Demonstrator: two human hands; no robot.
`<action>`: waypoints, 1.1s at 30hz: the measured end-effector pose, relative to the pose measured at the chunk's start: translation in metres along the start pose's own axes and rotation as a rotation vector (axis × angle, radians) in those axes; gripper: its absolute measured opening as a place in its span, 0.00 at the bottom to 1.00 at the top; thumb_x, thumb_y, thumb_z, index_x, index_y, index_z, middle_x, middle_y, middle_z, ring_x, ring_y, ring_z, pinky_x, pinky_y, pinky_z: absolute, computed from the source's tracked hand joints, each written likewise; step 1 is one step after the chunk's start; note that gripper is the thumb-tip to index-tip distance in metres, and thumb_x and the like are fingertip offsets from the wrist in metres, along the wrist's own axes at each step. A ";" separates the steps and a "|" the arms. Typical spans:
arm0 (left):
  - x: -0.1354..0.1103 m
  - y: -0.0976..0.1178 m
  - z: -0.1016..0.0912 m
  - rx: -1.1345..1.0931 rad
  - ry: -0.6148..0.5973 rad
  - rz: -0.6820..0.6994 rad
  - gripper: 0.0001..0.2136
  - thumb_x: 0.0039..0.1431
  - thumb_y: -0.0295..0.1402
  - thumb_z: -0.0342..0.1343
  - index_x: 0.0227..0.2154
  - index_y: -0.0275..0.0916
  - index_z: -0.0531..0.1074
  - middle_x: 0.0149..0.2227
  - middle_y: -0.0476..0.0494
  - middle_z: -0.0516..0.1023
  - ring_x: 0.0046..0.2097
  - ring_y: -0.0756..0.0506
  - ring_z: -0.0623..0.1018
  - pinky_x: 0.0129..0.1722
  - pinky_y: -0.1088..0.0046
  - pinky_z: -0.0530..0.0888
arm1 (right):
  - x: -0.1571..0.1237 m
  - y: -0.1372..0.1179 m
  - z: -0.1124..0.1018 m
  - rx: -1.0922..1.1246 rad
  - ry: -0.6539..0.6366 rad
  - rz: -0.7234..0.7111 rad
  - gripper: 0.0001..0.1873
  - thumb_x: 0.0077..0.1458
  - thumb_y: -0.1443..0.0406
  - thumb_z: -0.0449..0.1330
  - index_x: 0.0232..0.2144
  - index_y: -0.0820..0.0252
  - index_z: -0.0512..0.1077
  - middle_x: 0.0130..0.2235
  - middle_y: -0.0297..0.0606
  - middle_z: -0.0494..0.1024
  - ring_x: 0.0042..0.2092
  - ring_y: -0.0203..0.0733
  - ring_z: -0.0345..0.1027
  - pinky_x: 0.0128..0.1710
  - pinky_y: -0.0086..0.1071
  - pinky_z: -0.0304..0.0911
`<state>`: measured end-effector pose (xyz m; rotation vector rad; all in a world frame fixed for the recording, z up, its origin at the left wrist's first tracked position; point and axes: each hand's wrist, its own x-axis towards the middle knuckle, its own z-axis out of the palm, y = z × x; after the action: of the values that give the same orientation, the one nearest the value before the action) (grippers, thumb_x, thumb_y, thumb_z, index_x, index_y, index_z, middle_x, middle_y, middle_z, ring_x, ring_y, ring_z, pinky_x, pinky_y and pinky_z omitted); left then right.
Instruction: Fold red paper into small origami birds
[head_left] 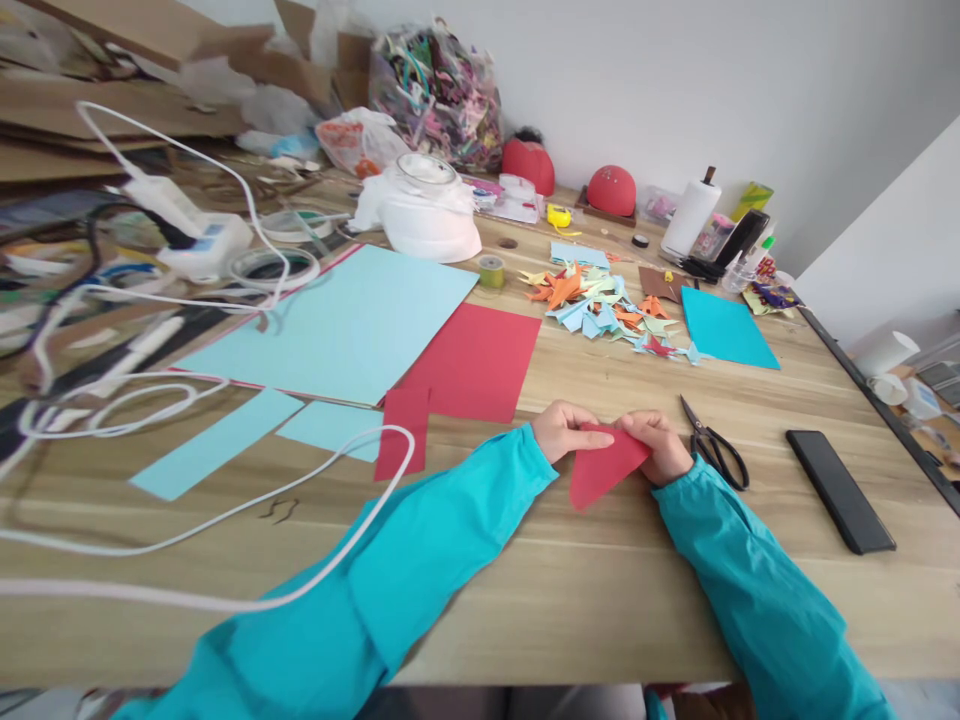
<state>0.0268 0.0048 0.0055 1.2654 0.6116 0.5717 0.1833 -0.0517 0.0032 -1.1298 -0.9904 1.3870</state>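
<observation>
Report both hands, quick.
Left hand: closed, pinching a red triangular piece of paper near its upper left.
Right hand: closed, pinching the same paper at its right corner.

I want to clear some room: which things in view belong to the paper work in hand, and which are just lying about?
Seemingly part of the job: red paper piece, held by the left hand and right hand; red sheet; red strip; scissors; folded paper pieces.

Seemingly just lying about: black phone; white cable; yellow tape measure; white roll.
</observation>
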 end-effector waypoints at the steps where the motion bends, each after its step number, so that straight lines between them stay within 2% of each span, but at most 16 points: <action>1: 0.000 0.000 0.000 -0.008 0.030 0.006 0.17 0.30 0.41 0.68 0.13 0.33 0.70 0.15 0.51 0.69 0.20 0.53 0.66 0.21 0.76 0.61 | -0.001 0.000 0.000 -0.004 0.005 0.020 0.21 0.38 0.52 0.65 0.11 0.61 0.66 0.13 0.30 0.63 0.18 0.31 0.51 0.18 0.29 0.46; 4: 0.001 0.000 -0.002 -0.048 0.128 -0.002 0.17 0.30 0.42 0.68 0.16 0.33 0.70 0.16 0.52 0.70 0.20 0.54 0.66 0.21 0.77 0.61 | -0.003 -0.002 0.001 0.000 0.011 0.022 0.21 0.37 0.54 0.66 0.09 0.60 0.65 0.12 0.29 0.62 0.17 0.30 0.49 0.18 0.28 0.46; 6: 0.001 0.001 -0.002 -0.039 0.140 -0.015 0.17 0.31 0.43 0.67 0.18 0.34 0.71 0.16 0.52 0.69 0.20 0.54 0.66 0.20 0.77 0.60 | -0.004 -0.003 0.003 -0.021 -0.039 0.015 0.19 0.38 0.55 0.66 0.10 0.60 0.66 0.14 0.30 0.64 0.18 0.31 0.51 0.19 0.29 0.48; 10: 0.001 -0.002 0.002 0.110 0.023 0.021 0.17 0.32 0.43 0.66 0.16 0.34 0.69 0.13 0.55 0.63 0.19 0.55 0.60 0.19 0.77 0.56 | -0.006 -0.003 0.005 -0.055 -0.113 0.010 0.22 0.45 0.52 0.62 0.11 0.60 0.66 0.15 0.32 0.66 0.19 0.32 0.55 0.20 0.30 0.51; 15: -0.001 -0.009 0.005 0.322 -0.104 0.090 0.19 0.35 0.42 0.65 0.11 0.35 0.62 0.13 0.57 0.54 0.19 0.57 0.54 0.18 0.76 0.50 | -0.007 -0.001 0.004 -0.299 -0.216 0.000 0.22 0.47 0.52 0.61 0.15 0.64 0.71 0.16 0.31 0.67 0.20 0.30 0.53 0.20 0.27 0.48; 19: -0.001 -0.009 0.004 0.356 -0.103 0.101 0.21 0.41 0.44 0.61 0.09 0.35 0.60 0.12 0.56 0.52 0.18 0.57 0.53 0.18 0.76 0.49 | -0.006 -0.002 0.004 -0.263 -0.158 0.007 0.21 0.48 0.50 0.59 0.22 0.64 0.75 0.19 0.33 0.71 0.21 0.32 0.58 0.22 0.27 0.53; 22: -0.001 -0.007 0.005 0.310 -0.134 0.108 0.17 0.41 0.42 0.62 0.12 0.34 0.67 0.12 0.54 0.59 0.19 0.55 0.59 0.19 0.77 0.55 | -0.006 -0.002 0.004 -0.307 -0.196 -0.023 0.22 0.49 0.51 0.59 0.17 0.65 0.71 0.16 0.30 0.65 0.20 0.29 0.52 0.20 0.26 0.48; 26: -0.002 -0.007 0.005 0.215 -0.200 0.081 0.11 0.40 0.39 0.63 0.20 0.34 0.76 0.18 0.51 0.72 0.25 0.50 0.70 0.28 0.75 0.66 | -0.005 -0.002 0.002 -0.384 -0.294 -0.067 0.26 0.51 0.52 0.58 0.12 0.64 0.63 0.15 0.27 0.57 0.20 0.27 0.44 0.19 0.27 0.40; 30: -0.001 -0.010 0.002 0.103 -0.234 0.036 0.11 0.39 0.37 0.64 0.25 0.35 0.78 0.25 0.49 0.78 0.32 0.47 0.75 0.37 0.72 0.70 | -0.005 -0.004 0.002 -0.344 -0.312 -0.052 0.26 0.50 0.51 0.58 0.12 0.64 0.63 0.16 0.28 0.58 0.21 0.27 0.45 0.19 0.27 0.40; 33: -0.001 -0.010 0.000 0.084 -0.230 0.021 0.11 0.40 0.37 0.64 0.26 0.35 0.79 0.26 0.48 0.79 0.33 0.45 0.76 0.39 0.71 0.70 | -0.006 -0.005 0.005 -0.300 -0.303 -0.032 0.25 0.49 0.52 0.59 0.13 0.64 0.65 0.16 0.28 0.60 0.20 0.27 0.46 0.19 0.27 0.41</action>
<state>0.0271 0.0019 -0.0043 1.3953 0.4344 0.4137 0.1799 -0.0572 0.0096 -1.1323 -1.4665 1.4428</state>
